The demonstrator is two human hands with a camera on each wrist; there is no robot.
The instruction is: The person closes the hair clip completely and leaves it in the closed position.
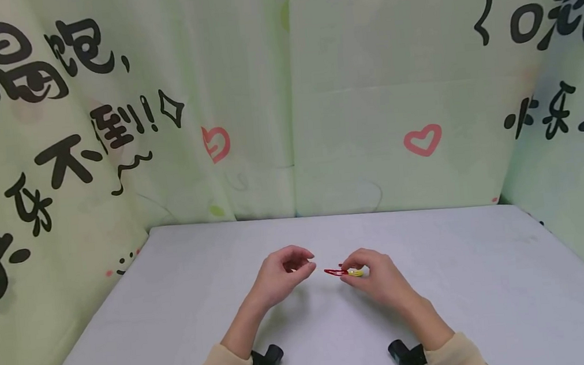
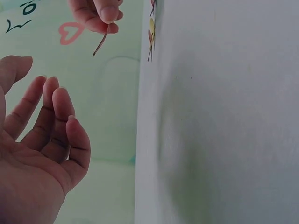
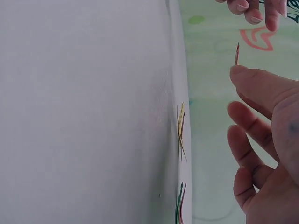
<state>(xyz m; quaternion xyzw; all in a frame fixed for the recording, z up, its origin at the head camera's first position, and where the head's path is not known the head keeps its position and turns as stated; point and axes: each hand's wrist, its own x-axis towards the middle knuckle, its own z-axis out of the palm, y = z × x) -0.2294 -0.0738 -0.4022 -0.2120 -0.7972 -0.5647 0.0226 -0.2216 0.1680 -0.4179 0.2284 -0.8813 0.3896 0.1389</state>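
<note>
My right hand (image 1: 375, 274) pinches one end of a slim red hair clip (image 1: 333, 272) between thumb and fingers. The clip's free end points toward my left hand (image 1: 277, 276), which is raised over the table with its fingers loosely curved and nothing in them. In the right wrist view the red clip sticks up from the thumb tip, while the other fingers curl below. A yellow hair clip (image 1: 355, 272) shows behind the right fingers in the head view. In the right wrist view, yellow and dark red clips (image 3: 181, 133) lie together on the table.
Green and red clips (image 3: 180, 205) form another small group on the white-covered table (image 1: 180, 331), hidden in the head view. A pale green printed curtain (image 1: 341, 85) stands along the back and sides. A black wrist camera (image 1: 267, 359) sits at the left cuff.
</note>
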